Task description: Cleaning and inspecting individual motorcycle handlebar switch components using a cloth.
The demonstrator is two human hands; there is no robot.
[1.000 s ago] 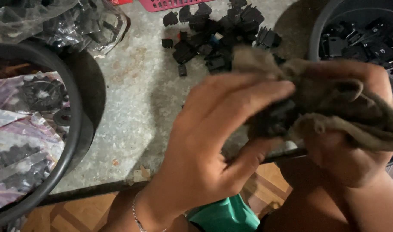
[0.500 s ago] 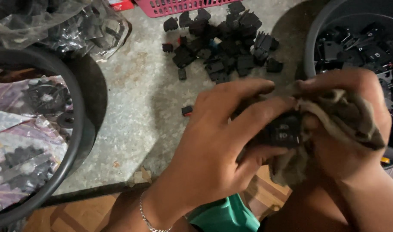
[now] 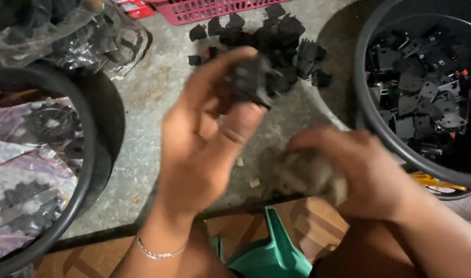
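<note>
Bare forearms, thin silver chain bracelet (image 3: 160, 252) on left wrist

A grey, speckled concrete floor (image 3: 158, 103) carries everything. At upper centre lies a loose heap of small black plastic parts (image 3: 276, 36), with a pink plastic basket (image 3: 204, 9) behind it. A round dark tub (image 3: 369, 103) stands at right, another black tub (image 3: 88, 154) at left, and a clear plastic bag (image 3: 91, 36) at upper left.

Small black plastic part (image 3: 251, 82), blurred, raised above concrete floor; crumpled grey-brown rag (image 3: 307, 175) bunched low, near floor edge
</note>
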